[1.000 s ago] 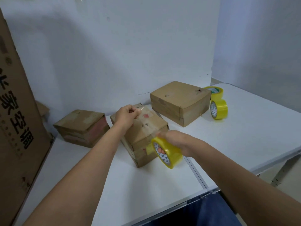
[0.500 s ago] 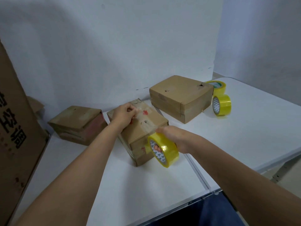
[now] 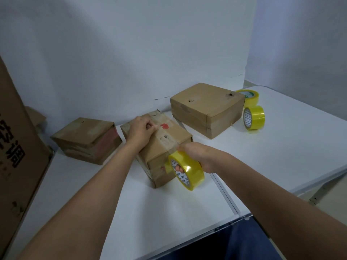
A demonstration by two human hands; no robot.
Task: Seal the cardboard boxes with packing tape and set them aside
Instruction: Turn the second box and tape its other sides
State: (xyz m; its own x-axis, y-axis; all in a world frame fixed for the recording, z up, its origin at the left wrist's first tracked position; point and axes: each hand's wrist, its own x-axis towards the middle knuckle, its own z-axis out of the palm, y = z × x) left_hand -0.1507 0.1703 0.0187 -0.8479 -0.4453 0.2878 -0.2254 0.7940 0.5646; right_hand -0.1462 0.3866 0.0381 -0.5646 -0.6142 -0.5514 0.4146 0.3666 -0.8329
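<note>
A small cardboard box point(image 3: 170, 136) with a red mark on its lid sits in the middle of the white table point(image 3: 293, 147). My left hand point(image 3: 140, 129) presses down on the far part of the lid, fingers on the tape end. My right hand point(image 3: 196, 154) grips a yellow tape roll point(image 3: 185, 170) at the box's near right corner, fingers through its core. A clear strip of tape runs from the roll over the lid toward my left hand.
A larger cardboard box point(image 3: 207, 107) stands behind to the right, a third box point(image 3: 86, 139) at the left. Two more yellow tape rolls point(image 3: 253, 117) lie at the back right. A tall printed carton point(image 3: 16, 152) leans at the left edge. A seam point(image 3: 225, 194) splits the table.
My right hand has drawn the roll slightly down and nearer over the box's front edge, lengthening the strip. My left hand stays on the lid. The camera has tilted a little.
</note>
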